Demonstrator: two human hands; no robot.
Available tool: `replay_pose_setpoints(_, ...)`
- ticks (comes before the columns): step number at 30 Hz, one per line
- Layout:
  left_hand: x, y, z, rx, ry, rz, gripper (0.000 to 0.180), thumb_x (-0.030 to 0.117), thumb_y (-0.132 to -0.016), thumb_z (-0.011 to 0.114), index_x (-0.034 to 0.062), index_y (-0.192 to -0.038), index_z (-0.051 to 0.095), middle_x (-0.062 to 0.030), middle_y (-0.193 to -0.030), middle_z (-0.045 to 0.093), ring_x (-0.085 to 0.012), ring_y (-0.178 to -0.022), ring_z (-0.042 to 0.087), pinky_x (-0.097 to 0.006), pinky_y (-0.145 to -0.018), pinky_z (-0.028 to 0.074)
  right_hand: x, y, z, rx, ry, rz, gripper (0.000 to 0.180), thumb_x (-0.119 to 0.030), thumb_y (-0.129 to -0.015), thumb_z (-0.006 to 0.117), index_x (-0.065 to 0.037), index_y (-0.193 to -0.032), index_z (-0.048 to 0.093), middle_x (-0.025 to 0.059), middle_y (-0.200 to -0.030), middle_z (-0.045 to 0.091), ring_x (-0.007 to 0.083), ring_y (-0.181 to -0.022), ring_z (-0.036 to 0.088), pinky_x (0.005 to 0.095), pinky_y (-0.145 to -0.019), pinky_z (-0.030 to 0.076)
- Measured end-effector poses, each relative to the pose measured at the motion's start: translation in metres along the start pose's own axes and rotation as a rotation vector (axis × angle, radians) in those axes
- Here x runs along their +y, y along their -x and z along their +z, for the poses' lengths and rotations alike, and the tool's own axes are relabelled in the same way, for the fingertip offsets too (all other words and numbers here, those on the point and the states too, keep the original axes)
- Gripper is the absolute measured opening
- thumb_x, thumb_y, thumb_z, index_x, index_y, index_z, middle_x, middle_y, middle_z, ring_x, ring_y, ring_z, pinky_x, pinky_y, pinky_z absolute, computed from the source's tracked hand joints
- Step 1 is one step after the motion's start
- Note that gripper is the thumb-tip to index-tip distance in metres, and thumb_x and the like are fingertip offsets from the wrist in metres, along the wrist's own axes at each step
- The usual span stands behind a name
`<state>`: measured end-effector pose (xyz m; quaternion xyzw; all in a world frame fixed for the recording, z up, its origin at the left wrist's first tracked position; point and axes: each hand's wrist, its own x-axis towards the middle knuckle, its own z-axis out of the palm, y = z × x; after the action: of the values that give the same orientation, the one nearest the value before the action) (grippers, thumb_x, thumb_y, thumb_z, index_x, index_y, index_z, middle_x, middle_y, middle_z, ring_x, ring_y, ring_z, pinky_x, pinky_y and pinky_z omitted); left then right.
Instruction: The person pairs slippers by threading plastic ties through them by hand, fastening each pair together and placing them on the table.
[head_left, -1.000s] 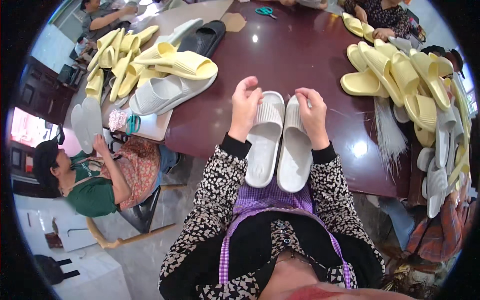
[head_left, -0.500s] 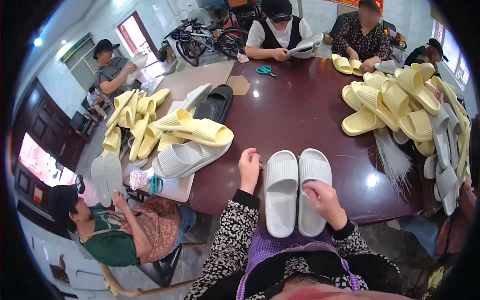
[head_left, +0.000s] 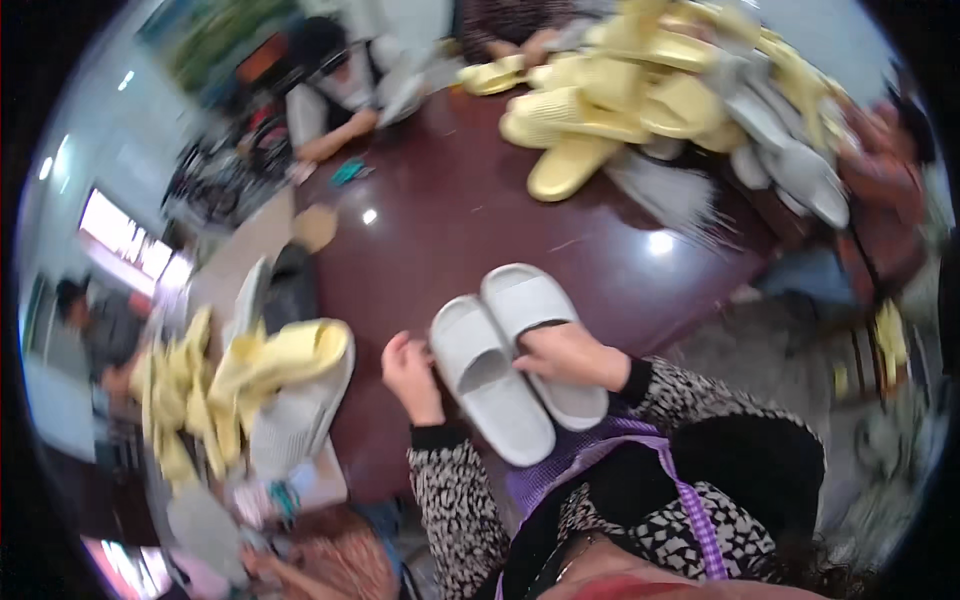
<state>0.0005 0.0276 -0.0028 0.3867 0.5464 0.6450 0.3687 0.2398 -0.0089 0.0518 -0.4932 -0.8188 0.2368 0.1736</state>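
Observation:
A pair of light grey slide slippers lies before me on the table's near edge, turned slantwise. My left hand (head_left: 408, 378) is beside the left slipper (head_left: 500, 412), fingers loosely bent and apart, with nothing in them. My right hand (head_left: 572, 356) rests over the right slipper (head_left: 520, 295), at the foot opening behind its strap. Its fingertips are partly hidden there, so whether they grip the slipper cannot be told. Both slippers lie sole down, toes pointing away from me.
Yellow slippers (head_left: 565, 165) with grey ones are heaped at the far right of the dark red table (head_left: 420, 220). More yellow slippers (head_left: 275, 355) lie on the left. Teal scissors (head_left: 348, 173) lie at the far side. Several people sit around.
My view has swung to the right and blurred. The pair has turned from straight to slanting. My right hand has come down from above the right slipper to its foot opening.

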Motion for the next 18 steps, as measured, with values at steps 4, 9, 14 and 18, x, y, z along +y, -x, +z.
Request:
replay_pose_setpoints(4,-0.002,-0.001,0.017,-0.059,0.013,-0.046,0.025,0.003,-0.084,0.051,-0.0037,-0.109,0.054,-0.0031,-0.076,0.059,-0.0076,-0.059,0.049,-0.02,-0.053,0.041,0.012,-0.009,-0.009,-0.003,0.003,-0.05,0.042,-0.04,-0.083,0.062,0.002,-0.076,0.058,0.0212,-0.07,0.062,0.0383,-0.069,0.062,0.045,-0.063,0.048)
replay_pose_setpoints(9,-0.006,-0.005,0.025,-0.053,-0.025,-0.016,0.022,0.002,-0.087,0.049,-0.0026,-0.108,0.052,-0.0019,-0.073,0.057,-0.0058,-0.058,0.047,-0.019,-0.052,0.039,0.011,-0.009,-0.014,0.078,0.014,-0.067,0.041,-0.036,-0.084,0.061,0.004,-0.076,0.058,0.0207,-0.066,0.061,0.0367,-0.065,0.063,0.0454,-0.061,0.049)
replay_pose_setpoints(14,-0.011,-0.01,0.022,-0.035,-0.036,-0.008,0.02,0.002,-0.088,0.049,-0.0013,-0.107,0.053,-0.0016,-0.073,0.057,-0.0058,-0.057,0.047,-0.019,-0.052,0.039,0.021,-0.009,-0.003,0.231,0.029,-0.069,0.032,-0.026,-0.081,0.06,0.005,-0.072,0.057,0.0197,-0.061,0.059,0.0363,-0.059,0.062,0.0445,-0.057,0.049)
replay_pose_setpoints(18,-0.005,-0.004,0.024,-0.022,-0.034,-0.026,0.018,0.002,-0.088,0.048,-0.0003,-0.105,0.054,-0.0018,-0.073,0.056,-0.0059,-0.057,0.047,-0.019,-0.051,0.039,0.032,0.001,-0.014,0.357,0.064,-0.066,0.029,-0.024,-0.08,0.058,0.003,-0.07,0.056,0.0199,-0.062,0.06,0.0367,-0.058,0.061,0.0445,-0.056,0.05)
